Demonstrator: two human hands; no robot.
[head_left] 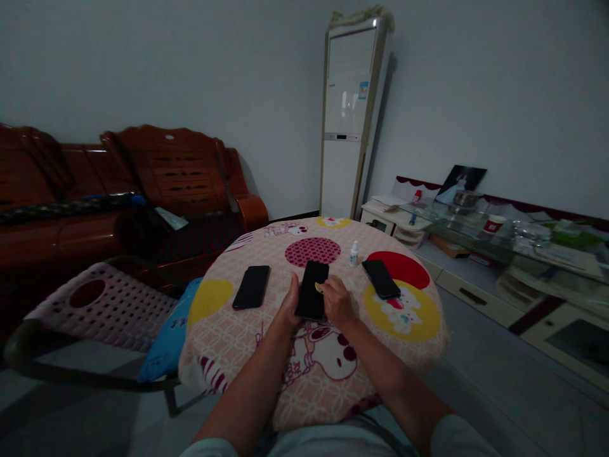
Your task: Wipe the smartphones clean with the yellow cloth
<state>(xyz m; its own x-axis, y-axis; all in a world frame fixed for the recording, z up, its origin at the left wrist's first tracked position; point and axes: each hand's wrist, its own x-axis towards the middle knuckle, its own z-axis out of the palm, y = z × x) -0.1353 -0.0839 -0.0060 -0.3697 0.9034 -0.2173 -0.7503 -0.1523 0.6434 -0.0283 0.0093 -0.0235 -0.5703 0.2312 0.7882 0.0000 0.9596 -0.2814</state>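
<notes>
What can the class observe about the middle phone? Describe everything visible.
The middle phone is a dark rectangle, its glass-like face upward and seemingly unlit. Its long sides run forward, over the tablecloth, between the left phone and the right phone. The left hand touches its left edge; the right hand, overlapping its right side, holds a yellow piece against or above its face.

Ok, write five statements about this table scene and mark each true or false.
1. The right hand holds a small yellow piece over the middle phone. True.
2. The left hand grips the white bottle. False: it is at the middle phone's left edge.
3. The right phone lies on the tablecloth. True.
4. The tablecloth is plain. False: it is patterned.
5. The bottle lies on its side. False: it stands upright.
</notes>
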